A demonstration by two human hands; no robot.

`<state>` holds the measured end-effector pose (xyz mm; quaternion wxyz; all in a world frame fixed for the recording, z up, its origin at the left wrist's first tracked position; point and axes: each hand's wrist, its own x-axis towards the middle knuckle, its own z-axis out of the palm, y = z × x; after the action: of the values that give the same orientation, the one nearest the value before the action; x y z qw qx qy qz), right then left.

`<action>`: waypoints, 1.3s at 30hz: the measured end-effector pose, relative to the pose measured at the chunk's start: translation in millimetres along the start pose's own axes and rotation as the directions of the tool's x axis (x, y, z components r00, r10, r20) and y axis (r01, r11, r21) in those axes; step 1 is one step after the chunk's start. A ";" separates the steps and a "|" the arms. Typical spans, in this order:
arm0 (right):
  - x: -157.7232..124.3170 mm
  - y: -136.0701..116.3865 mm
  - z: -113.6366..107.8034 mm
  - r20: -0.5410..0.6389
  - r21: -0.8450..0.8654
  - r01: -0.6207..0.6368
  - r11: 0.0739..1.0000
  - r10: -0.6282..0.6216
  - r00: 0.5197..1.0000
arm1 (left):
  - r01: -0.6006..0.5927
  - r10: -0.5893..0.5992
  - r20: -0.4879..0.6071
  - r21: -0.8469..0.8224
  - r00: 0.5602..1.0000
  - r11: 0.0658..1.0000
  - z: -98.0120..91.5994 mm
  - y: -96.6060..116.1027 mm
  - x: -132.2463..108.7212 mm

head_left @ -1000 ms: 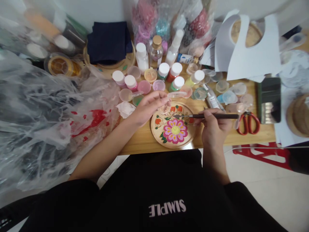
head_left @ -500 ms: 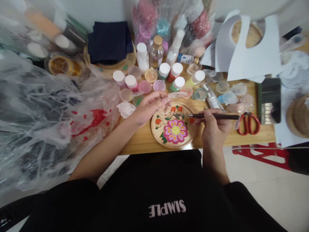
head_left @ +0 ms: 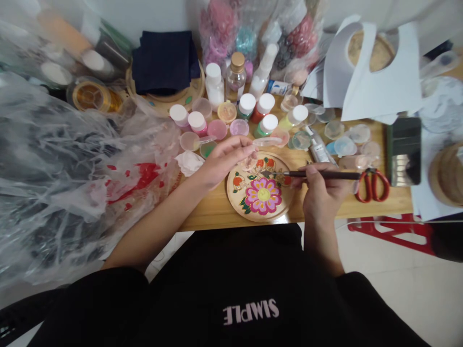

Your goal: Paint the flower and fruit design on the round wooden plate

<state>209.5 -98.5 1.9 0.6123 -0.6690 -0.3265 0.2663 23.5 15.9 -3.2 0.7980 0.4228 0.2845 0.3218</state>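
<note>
A round wooden board (head_left: pixel 237 205) lies at the table's front edge, bearing a pink flower (head_left: pixel 263 195), green leaves and orange fruit outlined in gold. My left hand (head_left: pixel 231 156) is closed on a small clear plastic cup (head_left: pixel 250 163), held over the board's upper left; its lid (head_left: pixel 267 141) hangs open to the right. In my right hand (head_left: pixel 321 190) is a palette knife (head_left: pixel 325 175), gripped by its dark handle. Its small metal blade points left, just above the flower. Whether the tip touches the board I cannot tell.
Behind the board stand several white-capped paint jars (head_left: pixel 266 124) and open little cups (head_left: pixel 217 130). Red-handled scissors (head_left: pixel 379 187) and a phone (head_left: pixel 405 149) lie to the right. Crumpled plastic sheeting (head_left: pixel 72 193) covers the left. A crumpled tissue (head_left: pixel 190 164) sits beside my left wrist.
Almost nothing differs. The palette knife in my right hand has shifted very slightly; my left hand holds the cup in the same place.
</note>
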 end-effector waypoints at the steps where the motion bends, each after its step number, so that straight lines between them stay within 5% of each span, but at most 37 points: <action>1: -0.2 -0.1 -0.1 -0.001 -0.010 -0.002 1.000 0.002 1.000 | 0.002 -0.002 0.001 0.001 1.000 1.000 -0.1 -0.2 0.0; 39: 1.4 -0.7 0.4 0.009 0.026 0.025 0.999 -0.026 1.000 | -0.014 0.014 0.010 -0.007 1.000 1.000 -0.4 -0.4 0.2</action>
<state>209.9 -97.1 2.7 0.6226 -0.6556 -0.3345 0.2658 23.4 16.1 -3.8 0.7986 0.4238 0.2764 0.3260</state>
